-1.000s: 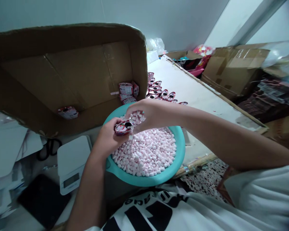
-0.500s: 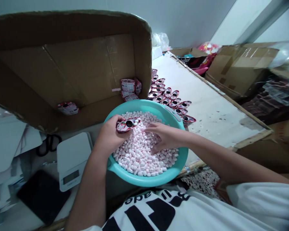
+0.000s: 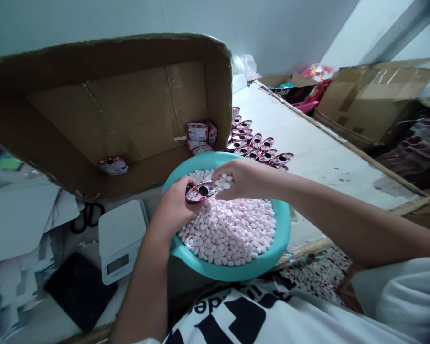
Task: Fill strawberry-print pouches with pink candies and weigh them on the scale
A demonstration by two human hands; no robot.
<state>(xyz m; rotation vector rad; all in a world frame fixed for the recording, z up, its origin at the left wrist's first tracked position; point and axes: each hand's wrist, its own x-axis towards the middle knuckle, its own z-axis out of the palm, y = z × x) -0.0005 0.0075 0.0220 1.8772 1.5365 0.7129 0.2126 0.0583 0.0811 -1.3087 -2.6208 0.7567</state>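
Observation:
A teal plastic basin (image 3: 224,274) holds a heap of small white-pink candies (image 3: 229,234). Over its left side my left hand (image 3: 177,205) grips a small red printed pouch (image 3: 194,194), its mouth up and a dark round hole showing on top. My right hand (image 3: 238,179) is cupped round a handful of white candies (image 3: 224,181), right beside the pouch's right end. Whether the fingers touch the pouch I cannot tell. Similar red pouches (image 3: 254,154) stand in rows on the table behind the basin.
A large cardboard box (image 3: 129,110) lies open towards me, with a few red packets (image 3: 198,132) inside. On the left are a white digital scale (image 3: 122,239), black scissors (image 3: 88,217), a black flat square (image 3: 80,291) and paper sheets (image 3: 17,220). More cartons (image 3: 372,102) stand at the right.
My right hand has come up out of the heap with candies in it and moved left to the pouch's end. The left hand still holds the pouch. The view has shifted slightly.

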